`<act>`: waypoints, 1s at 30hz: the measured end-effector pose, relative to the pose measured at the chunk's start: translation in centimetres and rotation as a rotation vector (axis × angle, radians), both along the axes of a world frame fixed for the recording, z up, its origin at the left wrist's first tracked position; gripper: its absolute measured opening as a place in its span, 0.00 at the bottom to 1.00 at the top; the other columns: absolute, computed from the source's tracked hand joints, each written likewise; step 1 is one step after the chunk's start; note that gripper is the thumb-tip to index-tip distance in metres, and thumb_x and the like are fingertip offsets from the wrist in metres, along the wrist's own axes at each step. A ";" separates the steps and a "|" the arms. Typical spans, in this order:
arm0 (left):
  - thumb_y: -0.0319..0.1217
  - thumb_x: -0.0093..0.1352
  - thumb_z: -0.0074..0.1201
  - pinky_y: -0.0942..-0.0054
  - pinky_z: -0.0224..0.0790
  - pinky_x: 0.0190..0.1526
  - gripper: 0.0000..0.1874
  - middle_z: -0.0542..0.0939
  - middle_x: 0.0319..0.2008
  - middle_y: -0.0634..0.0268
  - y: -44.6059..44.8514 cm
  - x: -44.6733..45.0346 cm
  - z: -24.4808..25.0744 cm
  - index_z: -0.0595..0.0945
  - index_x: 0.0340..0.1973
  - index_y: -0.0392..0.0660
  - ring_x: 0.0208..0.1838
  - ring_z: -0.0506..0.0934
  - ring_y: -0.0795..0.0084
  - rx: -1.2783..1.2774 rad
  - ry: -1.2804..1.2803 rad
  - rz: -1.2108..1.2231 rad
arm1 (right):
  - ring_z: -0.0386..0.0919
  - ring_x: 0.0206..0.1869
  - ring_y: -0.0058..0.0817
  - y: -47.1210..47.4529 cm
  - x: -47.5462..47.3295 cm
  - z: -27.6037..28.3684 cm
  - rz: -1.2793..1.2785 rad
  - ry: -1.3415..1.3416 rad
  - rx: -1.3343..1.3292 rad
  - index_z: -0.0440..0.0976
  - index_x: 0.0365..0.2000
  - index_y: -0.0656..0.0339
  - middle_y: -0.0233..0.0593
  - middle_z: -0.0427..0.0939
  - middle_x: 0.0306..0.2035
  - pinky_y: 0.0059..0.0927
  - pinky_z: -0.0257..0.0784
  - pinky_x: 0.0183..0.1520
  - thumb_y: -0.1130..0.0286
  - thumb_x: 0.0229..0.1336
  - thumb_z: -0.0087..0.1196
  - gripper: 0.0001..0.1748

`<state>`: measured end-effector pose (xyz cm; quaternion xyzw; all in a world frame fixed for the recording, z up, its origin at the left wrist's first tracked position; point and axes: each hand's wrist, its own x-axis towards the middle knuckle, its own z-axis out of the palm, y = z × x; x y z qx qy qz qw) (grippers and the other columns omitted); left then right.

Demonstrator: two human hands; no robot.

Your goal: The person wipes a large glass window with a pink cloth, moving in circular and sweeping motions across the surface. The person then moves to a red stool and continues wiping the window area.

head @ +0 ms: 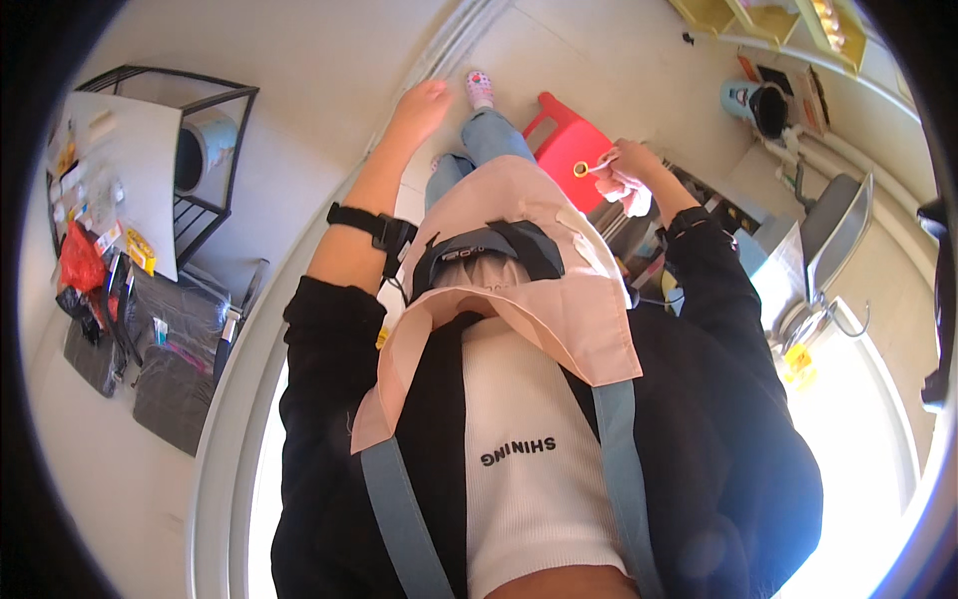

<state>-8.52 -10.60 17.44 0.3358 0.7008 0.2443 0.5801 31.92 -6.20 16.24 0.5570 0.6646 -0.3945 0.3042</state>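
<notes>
My left hand (425,108) is raised over the floor near the door track. Its fingers look loosely curled and blurred, and nothing shows in it. My right hand (632,161) grips a crumpled pale pink cloth (627,193). From the same fingers a thin white piece reaches to a small yellow-rimmed ring-shaped thing (581,169); what it is, I cannot tell. Both lie in view over a red plastic stool (565,146). A pink apron (494,195) hangs over my front, above blue jeans (494,135).
At left stands a white table (150,150) with packets, a red bag (81,258) and a bin (206,150) beside it. Plastic-wrapped chairs (176,374) are near it. A floor track (441,45) runs ahead. At right are a blue bin (741,99), pipes and a sink (842,224).
</notes>
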 end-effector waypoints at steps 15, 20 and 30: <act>0.35 0.69 0.50 0.71 0.64 0.56 0.24 0.77 0.51 0.50 -12.0 0.7 -12.7 0.70 0.56 0.33 0.54 0.75 0.66 -0.556 -0.062 -0.008 | 0.75 0.38 0.29 -11.2 4.9 -22.3 -1.486 0.244 -0.497 0.67 0.47 0.62 0.40 0.76 0.37 0.33 0.73 0.42 0.69 0.59 0.46 0.16; 0.37 0.69 0.49 0.72 0.64 0.53 0.23 0.78 0.49 0.56 -14.3 0.9 -16.4 0.71 0.56 0.36 0.54 0.76 0.69 -0.611 -0.043 -0.052 | 0.75 0.38 0.28 -13.8 7.0 -30.3 -1.782 0.521 -0.697 0.68 0.42 0.58 0.35 0.75 0.35 0.32 0.73 0.39 0.63 0.66 0.40 0.12; 0.35 0.68 0.49 0.72 0.66 0.53 0.21 0.79 0.47 0.52 -14.9 -0.8 -15.8 0.73 0.53 0.34 0.51 0.77 0.66 -0.620 0.096 -0.072 | 0.74 0.40 0.28 -12.1 6.4 -27.5 -1.818 0.563 -0.712 0.67 0.41 0.57 0.35 0.74 0.36 0.32 0.74 0.41 0.61 0.65 0.42 0.12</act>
